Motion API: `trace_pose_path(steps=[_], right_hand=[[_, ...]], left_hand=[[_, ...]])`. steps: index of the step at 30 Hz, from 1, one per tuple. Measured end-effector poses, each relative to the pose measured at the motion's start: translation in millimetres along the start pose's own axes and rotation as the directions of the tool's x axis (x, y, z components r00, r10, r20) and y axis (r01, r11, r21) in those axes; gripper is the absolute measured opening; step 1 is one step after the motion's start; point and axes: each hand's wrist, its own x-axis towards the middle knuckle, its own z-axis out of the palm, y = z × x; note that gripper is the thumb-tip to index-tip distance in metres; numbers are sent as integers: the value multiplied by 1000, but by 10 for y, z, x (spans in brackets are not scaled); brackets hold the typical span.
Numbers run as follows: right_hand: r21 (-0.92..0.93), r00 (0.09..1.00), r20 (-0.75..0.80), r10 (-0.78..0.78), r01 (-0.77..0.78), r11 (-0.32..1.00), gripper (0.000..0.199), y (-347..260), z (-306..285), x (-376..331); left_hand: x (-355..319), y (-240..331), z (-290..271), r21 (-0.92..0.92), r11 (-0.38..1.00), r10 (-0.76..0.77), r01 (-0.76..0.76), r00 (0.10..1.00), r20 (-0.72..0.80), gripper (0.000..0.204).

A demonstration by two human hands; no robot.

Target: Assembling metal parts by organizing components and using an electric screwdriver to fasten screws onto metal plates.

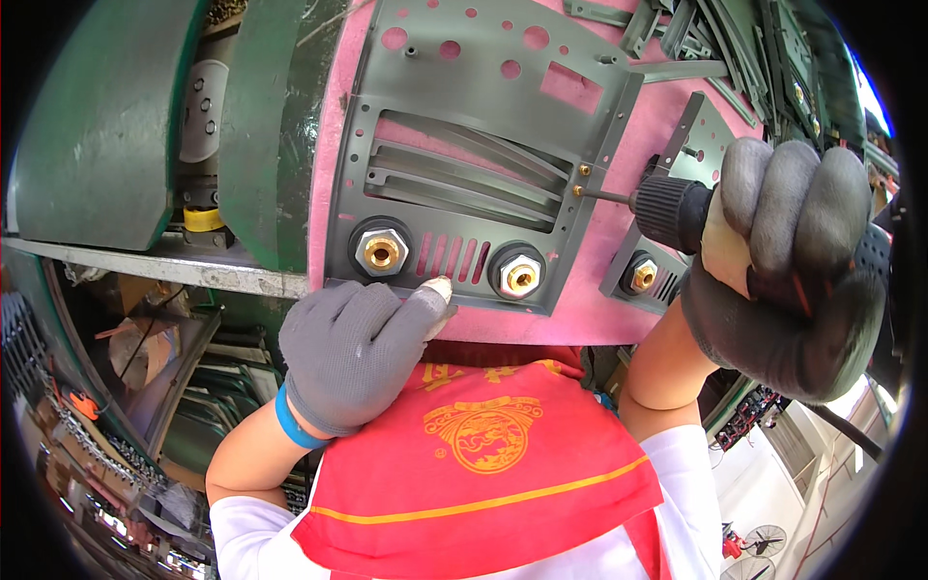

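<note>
A grey sheet-metal panel (464, 72) with round holes, a louvred opening and slots lies on a pink work surface. Two brass fittings with hex nuts and black collars sit in its near part, a left fitting (383, 253) and a right fitting (520, 277). My right hand (788, 261), in a grey glove, is wrapped round a power screwdriver (672, 213). The driver's thin bit meets a small brass-coloured screw (578, 190) on the panel's right edge. My left hand (358, 353), also gloved, rests on the panel's near edge between the fittings, thumb stretched out.
To the right lies a second grey panel (701, 145) with a brass fitting (641, 275). Loose metal strips (725, 48) pile up at the far right. Large green curved metal parts (106, 116) stand at the left, above a shelf edge (261, 280). The pink surface (604, 319) shows around the panels.
</note>
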Motion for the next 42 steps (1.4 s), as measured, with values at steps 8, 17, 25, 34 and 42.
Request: trace_pose_path(steps=[8,17,25,34,42], right_hand=[[233,998,-37,45,-35,972,35,-211,25,37],[361,962,-211,-172,240,901,26,-426,274,-26],[455,982,-187,-23,107,884,24,-531,304,22],[352,931,-326,-165,281,893,23,-446,368,52],[377,933,-329,-144,269,886,22,-493,216,-70]], left_hand=[[380,136,-292,-546,717,-356,435,901,250,27],[806,133,16,-722,-314,-270,617,671,691,46],[855,196,116,-696,-390,-223,603,672,707,54],[900,220,125,-734,-331,-250,593,695,674,58],[858,226,143,-772,-317,-241,550,741,627,56]])
